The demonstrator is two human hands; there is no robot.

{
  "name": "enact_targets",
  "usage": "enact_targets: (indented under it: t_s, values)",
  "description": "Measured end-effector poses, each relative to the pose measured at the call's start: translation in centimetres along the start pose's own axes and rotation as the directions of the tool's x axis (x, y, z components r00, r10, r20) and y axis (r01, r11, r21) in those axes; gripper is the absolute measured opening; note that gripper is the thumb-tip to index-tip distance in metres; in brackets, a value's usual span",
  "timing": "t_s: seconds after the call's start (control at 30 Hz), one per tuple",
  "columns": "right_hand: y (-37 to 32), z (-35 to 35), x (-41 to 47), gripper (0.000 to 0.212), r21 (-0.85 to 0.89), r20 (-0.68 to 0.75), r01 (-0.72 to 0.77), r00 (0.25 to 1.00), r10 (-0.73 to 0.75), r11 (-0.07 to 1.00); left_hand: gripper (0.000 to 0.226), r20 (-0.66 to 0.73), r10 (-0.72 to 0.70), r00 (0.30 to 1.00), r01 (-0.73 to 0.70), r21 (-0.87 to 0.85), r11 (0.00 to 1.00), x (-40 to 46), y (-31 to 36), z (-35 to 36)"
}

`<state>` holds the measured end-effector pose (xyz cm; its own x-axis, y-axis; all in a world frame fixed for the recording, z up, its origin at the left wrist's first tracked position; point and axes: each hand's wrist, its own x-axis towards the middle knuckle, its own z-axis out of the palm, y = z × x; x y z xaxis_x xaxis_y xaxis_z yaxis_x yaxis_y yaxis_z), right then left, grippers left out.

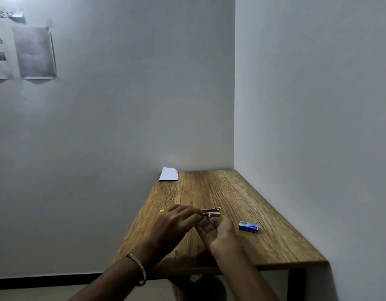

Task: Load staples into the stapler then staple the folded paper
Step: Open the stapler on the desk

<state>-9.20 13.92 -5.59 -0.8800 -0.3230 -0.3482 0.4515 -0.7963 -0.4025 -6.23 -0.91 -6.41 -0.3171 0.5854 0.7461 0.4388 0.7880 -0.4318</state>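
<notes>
Wooden desk [242,192] set in a room corner, walls on its far and right sides. Both hands over the near-middle of the desk.

Left hand [176,222] reaches in from the left, back of hand up, fingers extended toward the right; fingertips pinch the left end of the stapler [211,212]. Grip: grasping the stapler at its near-left end.

Stapler is small, metal with yellow parts, and looks opened up, metal channel showing. It sits just right of the left fingertips and just beyond the right hand's fingers. A yellow bit [161,211] shows at the left edge of the left hand; cannot tell whether it belongs to the stapler.

Right hand [218,233] palm up, fingers loosely curled, just under and on the near side of the stapler. Grip: released, nothing clearly held; contact with the stapler cannot be told, blurred.

Blue staple box [248,227] lies flat on the desk, right of the right hand, apart from it.

Folded paper [168,174], white, at the far-left corner of the desk, well apart from both hands.

Bracelet [138,268] on left wrist. Printed sheets [33,52] on the far wall, upper left.
</notes>
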Motion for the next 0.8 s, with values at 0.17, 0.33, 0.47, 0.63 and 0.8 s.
enact_targets:
  t_s: [0.17,0.33,0.47,0.63,0.8]
  values:
    - [0.3,0.7,-0.2,0.052,0.003,0.004,0.006,1.000,-0.006,1.000,0.006,-0.067,0.208,0.976,-0.202,0.082,0.976,-0.4,0.1,0.7]
    - [0.6,0.4,0.2,0.047,0.017,0.004,0.039,0.999,-0.039,0.999,0.011,0.021,0.074,0.997,-0.074,0.002,0.997,-1.0,-0.4,0.7]
    - [0.4,-0.1,0.7,0.051,-0.092,-0.004,0.065,0.998,-0.066,0.994,0.016,0.094,-0.199,0.975,0.212,-0.147,0.966,-0.7,0.3,0.6]
    - [-1.1,-0.9,1.4,0.034,-0.307,-0.026,0.067,0.997,-0.079,0.949,0.013,0.204,-0.544,0.814,0.579,-0.373,0.725,-0.8,0.0,1.0]
    - [-4.1,-1.1,2.7,0.022,-0.610,-0.004,0.045,0.998,-0.060,0.791,0.020,0.255,-0.649,0.717,0.674,-0.491,0.552,-1.3,-0.6,1.5]
